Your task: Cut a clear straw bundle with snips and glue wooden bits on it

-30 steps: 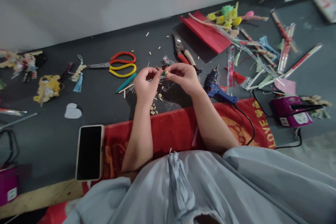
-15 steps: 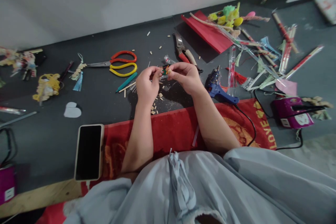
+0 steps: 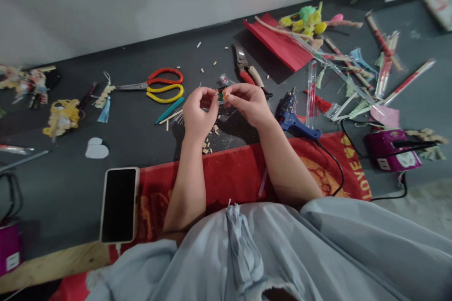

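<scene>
My left hand (image 3: 197, 112) is closed in a pinch above the worktop, its thumb and forefinger on something too small to make out. Facing it, my right hand (image 3: 250, 102) pinches a small pale yellowish piece (image 3: 227, 96) between thumb and fingertips. Between the fingertips shows a dark green and orange patterned thing (image 3: 221, 94); whether it is held or lies behind is unclear. Below the hands are scattered short wooden bits (image 3: 207, 146). Left of them lie a teal pen-like stick (image 3: 169, 111) and scissors (image 3: 165, 86) with red and yellow handles.
Pliers (image 3: 243, 67) lie behind the hands. A blue glue gun (image 3: 293, 120) rests at the right, its cord crossing a red towel (image 3: 233, 174). A phone (image 3: 120, 204) is at front left. Wrapped sticks with tassels (image 3: 386, 66), red paper (image 3: 275, 44) and a purple box (image 3: 391, 149) crowd the right.
My left hand has shifted slightly right since a second ago, and its fingers have moved a little. The green and orange thing shows more between the fingertips. My right hand keeps its pinch.
</scene>
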The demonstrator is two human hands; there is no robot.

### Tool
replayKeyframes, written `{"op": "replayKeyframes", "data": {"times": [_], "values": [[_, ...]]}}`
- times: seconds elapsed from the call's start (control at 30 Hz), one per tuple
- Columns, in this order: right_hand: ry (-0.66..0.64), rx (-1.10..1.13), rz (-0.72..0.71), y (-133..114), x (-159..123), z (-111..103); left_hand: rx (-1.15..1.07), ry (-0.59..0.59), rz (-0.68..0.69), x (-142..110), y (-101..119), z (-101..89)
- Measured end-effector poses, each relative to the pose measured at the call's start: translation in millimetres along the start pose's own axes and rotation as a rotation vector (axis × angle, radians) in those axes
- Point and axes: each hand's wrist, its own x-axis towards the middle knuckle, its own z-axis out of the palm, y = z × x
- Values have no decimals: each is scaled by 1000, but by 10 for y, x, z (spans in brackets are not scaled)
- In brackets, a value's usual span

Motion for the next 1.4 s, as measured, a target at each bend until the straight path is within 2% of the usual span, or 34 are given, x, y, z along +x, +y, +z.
{"op": "replayKeyframes", "data": {"times": [0.2,0.27,0.4,0.57,0.7,0.83,0.93,1.1,1.4], "values": [[4,36,-14,12,1,-2,-129,-138,29,-15,-25,21],[14,40,-27,13,2,-1,-115,-147,44,-17,-49,27],[11,-19,-12,16,5,7,-68,-87,15,-12,-72,21],[9,5,-41,5,1,24,-118,-72,-58,-1,12,-13],[23,21,-38,3,1,31,-277,14,-122,30,29,-26],[30,19,-24,13,9,34,-467,172,-219,81,-41,-45],[34,29,-23,14,15,38,-572,242,-316,110,-91,-81],[35,22,-21,27,26,27,-587,254,-393,129,-140,-129],[39,50,-16,63,37,9,-637,249,-377,123,-119,-108]]}}
